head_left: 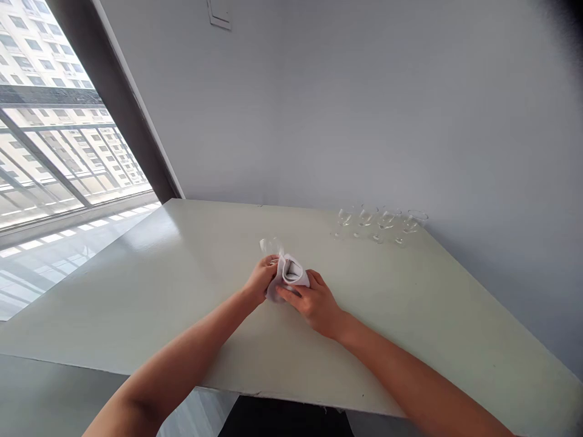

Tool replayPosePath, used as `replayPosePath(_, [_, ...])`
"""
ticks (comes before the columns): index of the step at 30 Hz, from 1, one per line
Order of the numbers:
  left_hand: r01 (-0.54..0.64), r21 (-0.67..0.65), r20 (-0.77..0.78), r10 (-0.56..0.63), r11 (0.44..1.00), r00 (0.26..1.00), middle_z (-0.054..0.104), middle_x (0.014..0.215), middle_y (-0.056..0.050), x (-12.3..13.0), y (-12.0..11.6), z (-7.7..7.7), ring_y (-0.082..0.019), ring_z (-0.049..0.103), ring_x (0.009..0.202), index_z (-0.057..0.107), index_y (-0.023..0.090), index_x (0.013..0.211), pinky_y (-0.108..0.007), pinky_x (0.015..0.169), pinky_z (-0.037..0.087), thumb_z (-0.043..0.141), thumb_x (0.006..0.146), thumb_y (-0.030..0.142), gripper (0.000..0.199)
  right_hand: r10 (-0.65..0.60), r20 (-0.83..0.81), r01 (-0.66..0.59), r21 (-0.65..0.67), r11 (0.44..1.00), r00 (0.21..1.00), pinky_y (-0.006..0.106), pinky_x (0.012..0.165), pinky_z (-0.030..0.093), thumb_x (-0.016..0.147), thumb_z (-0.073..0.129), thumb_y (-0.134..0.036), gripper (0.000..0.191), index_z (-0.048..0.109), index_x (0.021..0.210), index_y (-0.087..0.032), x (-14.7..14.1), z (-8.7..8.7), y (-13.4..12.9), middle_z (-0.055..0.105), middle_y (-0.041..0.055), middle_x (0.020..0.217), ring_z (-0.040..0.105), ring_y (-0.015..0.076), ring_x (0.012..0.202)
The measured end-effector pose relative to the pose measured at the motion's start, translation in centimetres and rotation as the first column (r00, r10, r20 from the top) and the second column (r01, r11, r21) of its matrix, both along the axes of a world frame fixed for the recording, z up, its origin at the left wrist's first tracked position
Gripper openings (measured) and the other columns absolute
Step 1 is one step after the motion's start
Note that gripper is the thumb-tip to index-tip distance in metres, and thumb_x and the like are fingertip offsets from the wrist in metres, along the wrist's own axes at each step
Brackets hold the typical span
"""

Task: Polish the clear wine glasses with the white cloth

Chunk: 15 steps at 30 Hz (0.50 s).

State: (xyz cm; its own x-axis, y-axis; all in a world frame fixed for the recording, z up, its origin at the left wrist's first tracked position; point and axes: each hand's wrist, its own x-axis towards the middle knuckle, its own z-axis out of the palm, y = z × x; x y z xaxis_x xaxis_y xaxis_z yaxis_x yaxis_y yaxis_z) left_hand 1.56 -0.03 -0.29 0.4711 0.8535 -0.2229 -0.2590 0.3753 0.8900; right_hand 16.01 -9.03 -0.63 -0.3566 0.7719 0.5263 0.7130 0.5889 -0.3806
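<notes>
Over the middle of the table, my left hand is closed round a clear wine glass. The glass is tilted, its bowl showing beyond my fingers at the upper left. A folded white cloth is gripped in my right hand and pressed up against the glass. Cloth and fingers hide the stem and part of the foot, whose round edge seems to show below the cloth. Both hands are close together, just above the tabletop.
Several clear stemmed glasses stand upright in a row at the back right of the pale table. A grey wall rises behind the table. To the left is a large window; the table's front edge runs close to my body.
</notes>
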Motion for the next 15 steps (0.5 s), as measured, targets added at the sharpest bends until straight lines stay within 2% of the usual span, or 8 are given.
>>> replayPosePath(3, [0.083,-0.029,0.047,-0.082,0.996,0.996,0.05,0.058,0.003,0.5,-1.1,0.4,-0.007,0.046,0.05,0.052,0.014,0.074,-0.019,0.047,0.035,0.071,0.059,0.029,0.028,0.033,0.009,-0.032,-0.057,0.998,0.999,0.037,0.075,0.037,0.084,0.043,-0.017,0.032,0.062,0.104,-0.032,-0.4,-0.2,-0.2,0.06,0.0041,0.09,0.049,0.0202,0.081])
replayPosePath(5, [0.101,-0.03,0.085,-0.098,0.994,0.992,0.049,0.057,0.004,0.5,-1.5,0.8,-0.005,0.044,0.048,0.052,0.013,0.072,-0.018,0.045,0.033,0.07,0.06,0.027,0.026,0.025,-0.139,-0.043,-0.134,0.99,0.99,0.033,0.069,0.039,0.085,0.043,-0.021,0.027,0.064,0.099,-0.031,-0.2,0.2,-0.2,0.056,0.0046,0.088,0.047,0.0173,0.075])
replayPosePath(7, [0.126,-0.036,0.136,-0.12,0.991,0.983,0.048,0.058,0.003,0.4,-1.6,1.3,-0.006,0.044,0.049,0.052,0.014,0.07,-0.018,0.045,0.033,0.069,0.063,0.027,0.023,0.0,-0.376,-0.09,-0.222,0.971,0.927,0.031,0.069,0.04,0.084,0.048,-0.027,0.02,0.066,0.093,-0.029,-0.1,0.7,0.0,0.052,0.0043,0.088,0.047,0.0161,0.076])
replayPosePath(9, [0.136,-0.044,0.217,-0.124,0.99,0.968,0.048,0.059,0.003,0.3,-1.6,1.7,-0.006,0.045,0.051,0.051,0.014,0.068,-0.018,0.046,0.035,0.067,0.066,0.028,0.022,-0.053,-0.631,-0.185,-0.306,0.934,0.774,0.029,0.071,0.04,0.08,0.055,-0.03,0.014,0.066,0.087,-0.027,0.0,1.0,0.3,0.051,0.0032,0.087,0.048,0.0158,0.08])
replayPosePath(11, [0.115,-0.045,0.314,-0.095,0.992,0.945,0.047,0.061,0.003,0.2,-1.6,2.0,-0.004,0.043,0.05,0.05,0.014,0.069,-0.017,0.047,0.035,0.065,0.07,0.029,0.021,-0.156,-0.837,-0.318,-0.363,0.876,0.525,0.028,0.069,0.041,0.074,0.062,-0.032,0.012,0.066,0.083,-0.025,-0.2,0.8,0.7,0.053,0.0016,0.084,0.049,0.0148,0.079])
replayPosePath(13, [0.09,-0.036,0.384,-0.069,0.995,0.921,0.047,0.064,0.004,0.1,-1.7,2.3,-0.002,0.041,0.049,0.05,0.015,0.074,-0.015,0.048,0.035,0.064,0.072,0.028,0.02,-0.288,-0.925,-0.452,-0.372,0.81,0.246,0.026,0.066,0.042,0.069,0.068,-0.034,0.017,0.064,0.082,-0.023,-0.5,0.3,1.1,0.055,-0.0003,0.078,0.05,0.0128,0.071])
replayPosePath(15, [0.067,0.008,0.405,-0.065,0.998,0.912,0.049,0.069,0.004,0.1,-1.8,2.5,-0.001,0.043,0.051,0.049,0.016,0.08,-0.015,0.051,0.037,0.064,0.072,0.027,0.02,-0.386,-0.921,-0.546,-0.349,0.762,0.05,0.026,0.065,0.043,0.066,0.07,-0.033,0.022,0.063,0.084,-0.022,-0.9,-0.3,1.5,0.057,-0.0012,0.073,0.051,0.012,0.067])
